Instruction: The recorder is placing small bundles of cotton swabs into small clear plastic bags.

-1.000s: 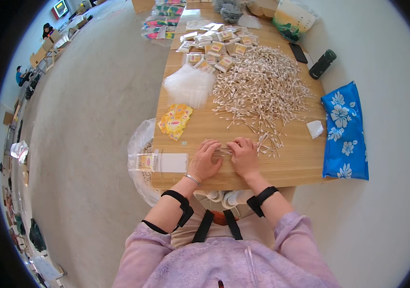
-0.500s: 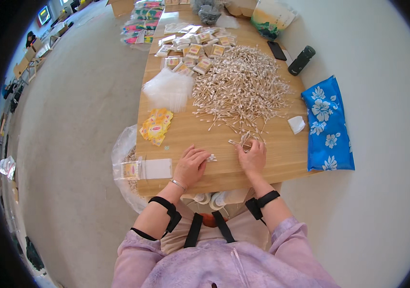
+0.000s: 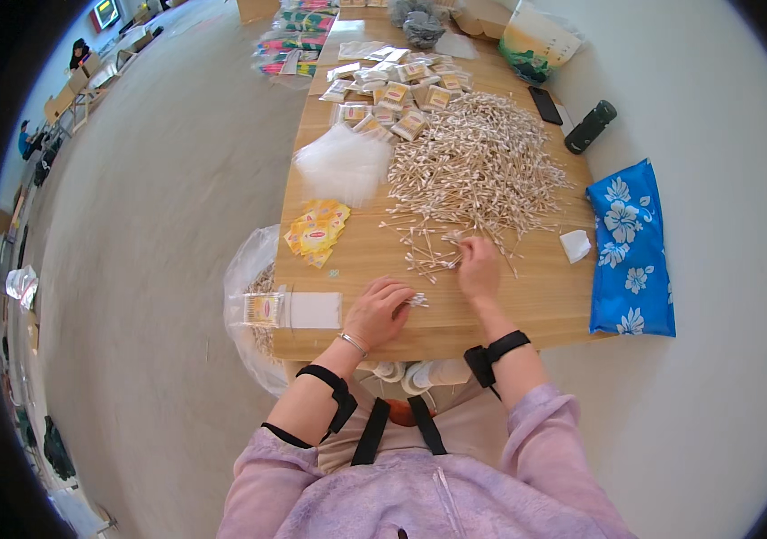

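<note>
A wide heap of cotton swabs [image 3: 482, 166] with pale sticks covers the middle of the table. My left hand [image 3: 378, 310] rests near the front edge, curled over a small bundle of cotton swabs whose white tips [image 3: 417, 300] stick out past the fingers. At the heap's near edge, my right hand [image 3: 480, 269] has its fingertips pinched together among loose swabs [image 3: 433, 261]; what lies between them is too small to make out. To the left of my left hand lie a white card [image 3: 316, 310] and a clear bag of swabs with a yellow label [image 3: 263, 309].
Yellow printed cards [image 3: 319, 226], clear empty bags [image 3: 343, 164] and filled swab packets [image 3: 392, 96] lie along the left side. A blue flowered pouch [image 3: 632, 251], a dark bottle [image 3: 591, 127], a phone [image 3: 545, 105] and a white tissue [image 3: 576, 245] line the right. A plastic sack [image 3: 250, 269] hangs beside the table's left edge.
My right hand has moved away from me to the heap's near edge, and swabs lie loose beside its fingertips. My left hand keeps its bundle. The whole view has shifted slightly.
</note>
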